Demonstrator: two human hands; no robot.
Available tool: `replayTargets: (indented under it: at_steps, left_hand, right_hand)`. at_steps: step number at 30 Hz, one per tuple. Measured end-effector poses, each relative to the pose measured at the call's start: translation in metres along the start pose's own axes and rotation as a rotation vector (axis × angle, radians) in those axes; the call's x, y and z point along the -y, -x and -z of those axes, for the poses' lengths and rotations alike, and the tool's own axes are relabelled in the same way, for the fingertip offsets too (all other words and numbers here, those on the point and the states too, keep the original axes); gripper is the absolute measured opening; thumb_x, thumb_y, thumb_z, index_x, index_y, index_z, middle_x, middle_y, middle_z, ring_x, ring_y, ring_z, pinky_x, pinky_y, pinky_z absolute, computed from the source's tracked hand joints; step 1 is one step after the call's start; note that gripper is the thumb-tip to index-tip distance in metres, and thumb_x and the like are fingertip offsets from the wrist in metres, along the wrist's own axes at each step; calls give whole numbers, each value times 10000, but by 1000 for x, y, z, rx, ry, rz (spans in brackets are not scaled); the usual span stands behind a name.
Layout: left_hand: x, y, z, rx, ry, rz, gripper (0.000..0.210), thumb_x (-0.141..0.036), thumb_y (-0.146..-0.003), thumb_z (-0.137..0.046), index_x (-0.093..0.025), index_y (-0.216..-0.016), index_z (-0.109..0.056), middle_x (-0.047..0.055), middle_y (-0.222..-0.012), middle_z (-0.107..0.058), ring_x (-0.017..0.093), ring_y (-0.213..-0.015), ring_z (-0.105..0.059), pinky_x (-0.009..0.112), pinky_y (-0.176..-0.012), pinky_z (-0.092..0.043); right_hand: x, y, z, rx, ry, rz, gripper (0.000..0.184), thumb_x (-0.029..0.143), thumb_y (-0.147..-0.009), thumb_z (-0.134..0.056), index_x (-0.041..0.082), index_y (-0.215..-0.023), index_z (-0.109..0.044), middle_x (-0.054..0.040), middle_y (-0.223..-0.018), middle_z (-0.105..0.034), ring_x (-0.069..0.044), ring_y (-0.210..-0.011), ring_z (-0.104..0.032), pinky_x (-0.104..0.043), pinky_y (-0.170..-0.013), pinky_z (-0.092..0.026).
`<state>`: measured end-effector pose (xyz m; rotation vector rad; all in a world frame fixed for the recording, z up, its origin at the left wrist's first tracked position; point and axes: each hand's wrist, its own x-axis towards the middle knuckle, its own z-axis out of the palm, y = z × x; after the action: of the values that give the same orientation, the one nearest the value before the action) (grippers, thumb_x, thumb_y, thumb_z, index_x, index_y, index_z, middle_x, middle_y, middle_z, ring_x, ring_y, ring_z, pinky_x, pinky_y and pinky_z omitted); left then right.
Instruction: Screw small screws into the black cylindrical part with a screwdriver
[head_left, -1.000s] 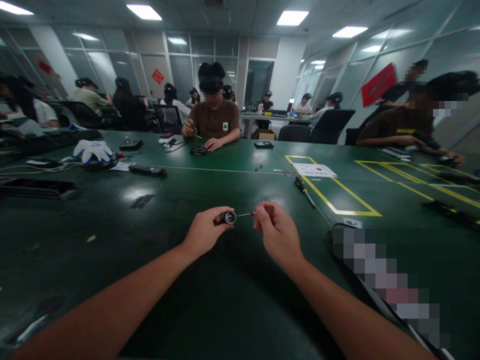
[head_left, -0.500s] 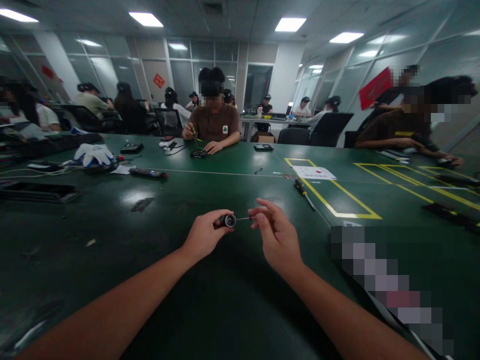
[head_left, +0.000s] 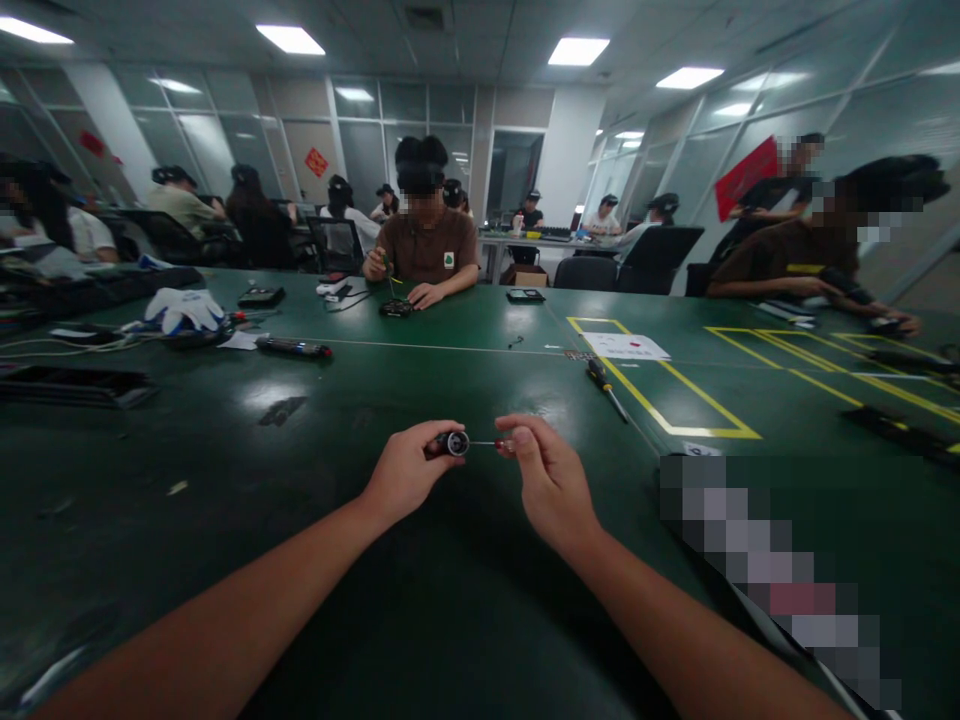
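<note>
My left hand [head_left: 405, 465] is closed around a small black cylindrical part [head_left: 456, 443] with a silvery ring at its end, pinched between thumb and fingers. From the right, a small screwdriver [head_left: 484, 443] with a thin metal shaft and a red, partly clear handle points at the side of that part. Its tip meets or nearly meets the part; I cannot tell which. My right hand [head_left: 551, 475] has thumb and fingers closed on the handle. Both hands are just above the green tabletop [head_left: 450, 390].
A black and yellow screwdriver [head_left: 606, 388] lies beyond my right hand, beside a yellow tape outline [head_left: 712, 432] and a paper sheet [head_left: 626, 346]. White gloves [head_left: 184, 312] and a dark tool [head_left: 294, 347] lie at left. A co-worker [head_left: 427, 245] sits opposite.
The fingers of my right hand have closed in around the screwdriver handle; they were more spread before. My left hand has kept its grip on the cylindrical part.
</note>
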<state>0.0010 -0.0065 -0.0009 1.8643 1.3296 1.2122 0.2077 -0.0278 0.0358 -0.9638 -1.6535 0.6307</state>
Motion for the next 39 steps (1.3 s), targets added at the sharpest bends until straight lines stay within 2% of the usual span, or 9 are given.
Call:
replayTargets:
  at_steps: [7, 16, 21, 28, 31, 33, 36, 39]
  left_hand:
    - [-3, 0, 2, 10, 1, 3, 389, -202, -785, -759, -243, -1171, -738, 31, -1010, -754, 196, -837, -691, 349, -839, -549]
    - [1, 0, 0, -1, 45, 14, 377, -199, -770, -771, -231, -1145, -746, 44, -1032, -756, 200, -852, -701, 350, -845, -561]
    - [-5, 0, 1, 4, 42, 23, 379, -172, -763, -765, -221, -1138, -747, 47, -1027, -758, 207, -871, -701, 363, -866, -559]
    - [-3, 0, 2, 11, 30, 8, 395, -190, -772, -768, -241, -1163, -744, 40, -1047, -751, 209, -895, -699, 370, -892, -550]
    - [0, 0, 2, 10, 17, 7, 403, -191, -770, -774, -241, -1169, -742, 39, -1035, -754, 207, -885, -699, 370, -890, -549]
    - [0, 0, 2, 12, 23, 12, 404, -188, -770, -775, -237, -1170, -740, 40, -1029, -758, 208, -883, -703, 370, -882, -553]
    - [-4, 0, 3, 31, 53, 3, 397, -167, -776, -766, -234, -1166, -741, 45, -1086, -756, 210, -926, -709, 369, -897, -558]
    - [-8, 1, 3, 37, 74, -21, 394, -132, -772, -758, -226, -1155, -746, 49, -1147, -747, 210, -990, -708, 362, -925, -557]
  right_hand:
    - [3, 5, 0, 62, 78, 26, 336, 392, -1040, -483, 255, -1334, -572, -89, -1165, -711, -226, -1002, -703, -419, -908, -550]
    - [5, 4, 2, 97, 73, 76, 386, 369, -1003, -556, 266, -1374, -555, -94, -1220, -702, -233, -1087, -686, -424, -966, -529]
    - [7, 5, 1, 92, 115, 87, 404, 378, -1006, -539, 256, -1391, -542, -86, -1153, -695, -234, -1022, -689, -416, -930, -527]
    - [11, 4, 2, 86, 155, -1, 358, 415, -1056, -411, 265, -1339, -570, 2, -783, -633, -178, -657, -611, -348, -690, -501]
    - [7, 3, 0, 44, 44, -51, 289, 435, -1035, -458, 249, -1207, -596, 4, -775, -639, -175, -663, -612, -321, -648, -495]
    - [4, 1, -1, -2, -46, -92, 255, 456, -1002, -520, 232, -1088, -608, -20, -830, -674, -185, -727, -647, -321, -676, -522]
    - [0, -5, 0, -41, -143, -152, 295, 497, -957, -583, 211, -1006, -636, -51, -876, -710, -199, -787, -679, -344, -745, -559]
    - [-3, -13, 2, -71, -270, -242, 321, 515, -939, -593, 200, -953, -648, -41, -817, -689, -187, -728, -658, -340, -711, -559]
